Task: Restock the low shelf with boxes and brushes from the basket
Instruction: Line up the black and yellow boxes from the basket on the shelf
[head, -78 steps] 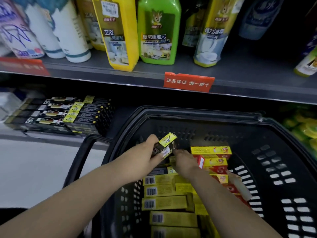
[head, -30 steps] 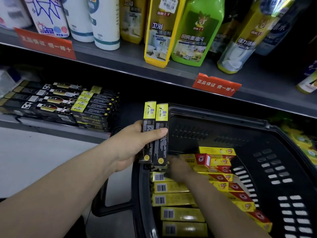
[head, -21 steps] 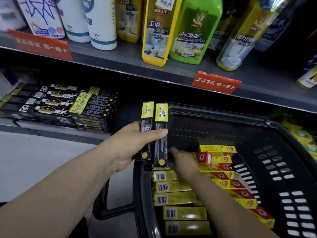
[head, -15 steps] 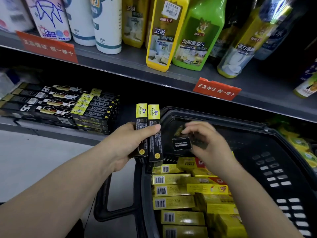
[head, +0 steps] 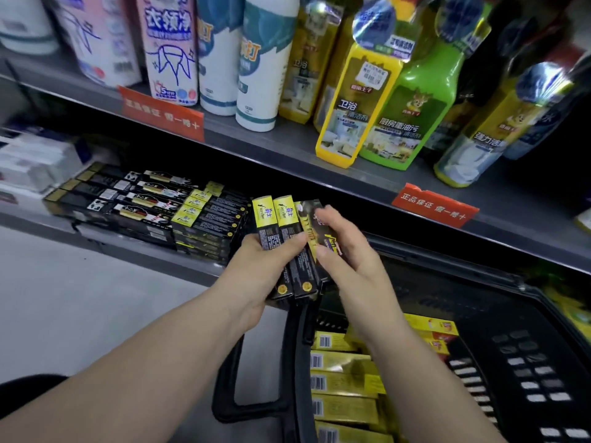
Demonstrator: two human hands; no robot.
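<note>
Cardboard, long glossy black-and-yellow boxes (head: 281, 247); my left hand (head: 256, 276) clamps two upright; my right hand (head: 348, 254) pinches a third against them.

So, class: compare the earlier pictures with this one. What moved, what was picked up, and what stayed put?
The right hand rose out of the black plastic basket with a third black-and-yellow box and pressed it beside the two boxes in the left hand. The left hand's grip and the stacked shelf boxes are unchanged.
</note>
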